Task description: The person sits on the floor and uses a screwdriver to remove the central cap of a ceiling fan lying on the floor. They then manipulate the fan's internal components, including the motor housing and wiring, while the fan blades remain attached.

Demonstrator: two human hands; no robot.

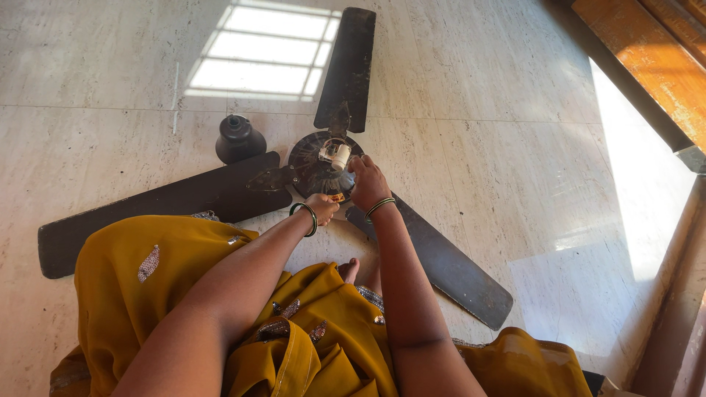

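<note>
both hands at the ceiling fan (323, 165) lying mid-frame on the marble floor (515, 110). right hand (368, 182) closed around a white part (340, 156) on the hub; left hand (322, 207) curled at the hub's edge, its grip hidden. dark bell-shaped cover (239, 138) sits upper left.

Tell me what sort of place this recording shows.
Probably a room in a home, not a workshop. The person sits on a polished stone-tile floor with a dark ceiling fan laid flat on it, sunlight from a window falls across the tiles, and a wooden frame runs along the edge.
</note>
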